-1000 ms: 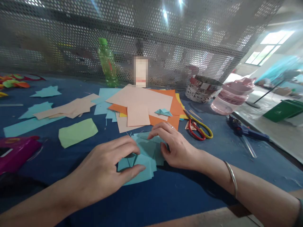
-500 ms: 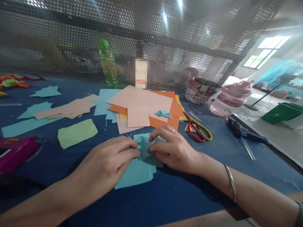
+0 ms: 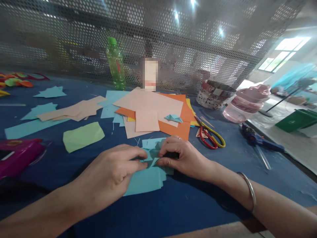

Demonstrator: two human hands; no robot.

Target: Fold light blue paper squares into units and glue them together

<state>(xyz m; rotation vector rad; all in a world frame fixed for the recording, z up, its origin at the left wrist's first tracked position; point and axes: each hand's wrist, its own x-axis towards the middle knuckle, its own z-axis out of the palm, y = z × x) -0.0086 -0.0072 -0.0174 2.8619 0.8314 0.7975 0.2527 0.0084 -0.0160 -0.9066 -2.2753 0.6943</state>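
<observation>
My right hand pinches a raised corner of a small folded piece of blue paper between thumb and fingers. From the other side, my left hand grips the left part of that piece with its thumb and forefinger. Beneath both hands lie several blue paper sheets, stacked unevenly on the dark blue table. Part of the folded piece is hidden by my fingers. Just beyond the hands rests a pale pink paper square, and a small folded blue paper shape sits to its right.
Red and yellow scissors lie to the right, with a blue glue gun beyond. A patterned basket, a pink bottle and a green bottle stand at the back. Left are green paper and a magenta device.
My right hand's fingers have drawn together and now lift a pointed flap of the blue paper. My left hand stays at the paper's left side. The view has shifted slightly.
</observation>
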